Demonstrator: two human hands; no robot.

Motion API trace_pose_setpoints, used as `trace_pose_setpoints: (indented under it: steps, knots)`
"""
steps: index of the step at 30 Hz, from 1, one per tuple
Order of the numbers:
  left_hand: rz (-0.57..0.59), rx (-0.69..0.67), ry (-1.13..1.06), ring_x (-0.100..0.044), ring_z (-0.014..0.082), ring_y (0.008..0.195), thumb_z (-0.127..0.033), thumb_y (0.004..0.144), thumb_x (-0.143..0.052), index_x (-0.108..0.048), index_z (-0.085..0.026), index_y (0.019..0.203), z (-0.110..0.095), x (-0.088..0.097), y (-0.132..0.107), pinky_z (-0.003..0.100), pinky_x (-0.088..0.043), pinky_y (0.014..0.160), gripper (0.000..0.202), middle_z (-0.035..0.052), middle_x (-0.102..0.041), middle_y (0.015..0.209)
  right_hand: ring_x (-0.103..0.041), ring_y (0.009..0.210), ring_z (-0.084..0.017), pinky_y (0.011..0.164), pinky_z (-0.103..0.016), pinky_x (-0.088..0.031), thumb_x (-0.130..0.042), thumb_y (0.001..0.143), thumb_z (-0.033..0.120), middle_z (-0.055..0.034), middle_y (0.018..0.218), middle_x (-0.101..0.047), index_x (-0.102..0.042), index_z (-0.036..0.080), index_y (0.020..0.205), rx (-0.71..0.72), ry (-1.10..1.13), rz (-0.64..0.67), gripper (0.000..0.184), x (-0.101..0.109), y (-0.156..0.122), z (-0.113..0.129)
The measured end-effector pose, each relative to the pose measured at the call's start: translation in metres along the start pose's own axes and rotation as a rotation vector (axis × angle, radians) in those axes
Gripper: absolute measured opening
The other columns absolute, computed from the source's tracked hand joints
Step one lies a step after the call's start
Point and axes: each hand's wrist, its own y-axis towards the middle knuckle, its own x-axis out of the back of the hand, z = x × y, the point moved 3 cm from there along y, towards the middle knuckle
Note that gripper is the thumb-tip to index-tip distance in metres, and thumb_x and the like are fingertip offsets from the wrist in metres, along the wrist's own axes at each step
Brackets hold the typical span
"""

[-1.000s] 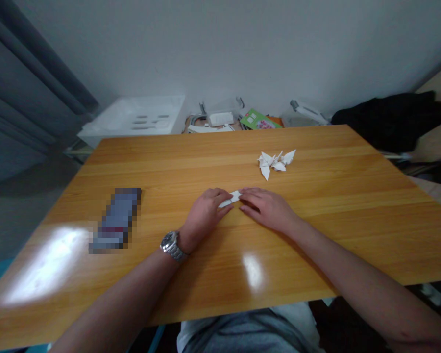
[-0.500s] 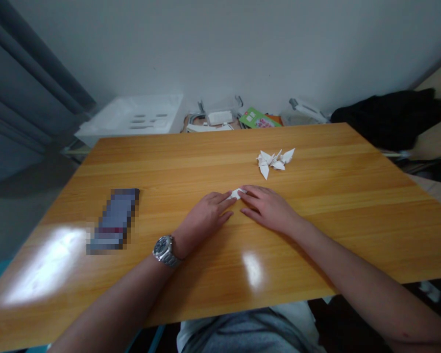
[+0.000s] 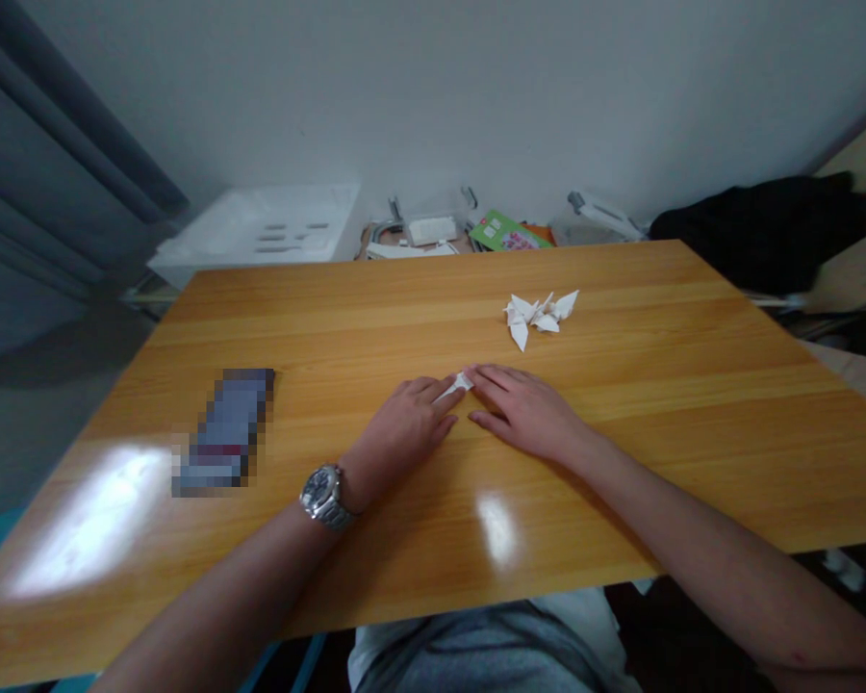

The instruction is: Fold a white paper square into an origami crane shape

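Note:
A small piece of folded white paper [image 3: 463, 381] lies on the wooden table between my hands, its left part partly hidden by fingers. My left hand [image 3: 408, 420], with a metal watch at its wrist, holds the paper down under its fingertips. From the other side, my right hand [image 3: 526, 404] reaches in with fingers stretched flat and fingertips touching the paper's right end; its thumb is spread away. Beyond the right hand lie white origami cranes [image 3: 540, 316], close together with pointed wings outspread.
A pixelated phone-like object [image 3: 227, 428] lies on the left of the table [image 3: 318, 318]. Behind the far edge are a white tray [image 3: 260, 217], a green booklet [image 3: 509, 232] and assorted small items. Dark cloth [image 3: 757, 231] is heaped at the far right.
My right fingertips have drawn back slightly from over the paper, whose right end now shows. The paper has shifted or turned a little under my fingers. The cranes remain in place.

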Motion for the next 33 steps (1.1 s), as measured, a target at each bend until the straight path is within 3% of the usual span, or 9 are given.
trace_pose_setpoints:
  steps: [8, 13, 19, 25, 33]
  knots:
    - [-0.032, 0.021, 0.065, -0.06, 0.0278, 0.122, -0.02, 0.098, -0.055, -0.051, -0.022, 0.142, -0.004, 0.003, -0.001, 0.045, -0.042, 0.108, 0.044, 0.0108, -0.065, 0.137, -0.046, 0.141, -0.036, 0.113, -0.057, -0.042, -0.045, 0.106, 0.047, -0.0167, 0.153, -0.052, -0.045, 0.022, 0.155, -0.035, -0.083, 0.0, 0.056, -0.01, 0.001, 0.007]
    - [-0.023, 0.018, 0.067, -0.059, 0.0277, 0.123, -0.021, 0.099, -0.056, -0.053, -0.021, 0.14, -0.005, 0.004, -0.002, 0.045, -0.042, 0.109, 0.042, 0.0106, -0.065, 0.139, -0.031, 0.154, -0.032, 0.124, -0.056, -0.03, -0.04, 0.107, 0.046, -0.009, 0.165, -0.039, -0.036, 0.023, 0.16, -0.025, -0.042, 0.009, 0.058, -0.017, -0.002, 0.002]
    - [-0.028, 0.042, 0.128, -0.059, 0.027, 0.123, -0.025, 0.1, -0.055, -0.057, -0.02, 0.137, -0.007, 0.005, -0.002, 0.044, -0.042, 0.111, 0.038, 0.01, -0.062, 0.143, -0.023, 0.158, -0.029, 0.127, -0.053, -0.024, -0.027, 0.109, 0.053, -0.0052, 0.168, -0.032, -0.031, 0.02, 0.163, -0.183, -0.088, 0.072, 0.063, -0.016, -0.004, -0.015]
    - [-0.043, 0.009, 0.144, -0.051, 0.0278, 0.138, -0.022, 0.099, -0.052, -0.059, -0.017, 0.138, -0.008, 0.002, -0.003, 0.046, -0.035, 0.12, 0.04, 0.0115, -0.057, 0.149, -0.022, 0.158, -0.028, 0.128, -0.053, -0.022, -0.022, 0.108, 0.057, -0.0027, 0.17, -0.025, -0.026, 0.022, 0.165, -0.213, -0.097, 0.122, 0.066, -0.016, -0.003, -0.018]
    - [0.0, 0.04, 0.033, -0.051, 0.0259, 0.14, -0.027, 0.096, -0.055, -0.056, -0.021, 0.142, -0.001, 0.0, -0.004, 0.05, -0.03, 0.125, 0.047, 0.0083, -0.055, 0.152, -0.028, 0.156, -0.03, 0.126, -0.055, -0.026, -0.025, 0.108, 0.055, -0.0046, 0.169, -0.029, -0.026, 0.022, 0.165, -0.218, -0.049, 0.068, 0.065, -0.014, -0.002, -0.02]
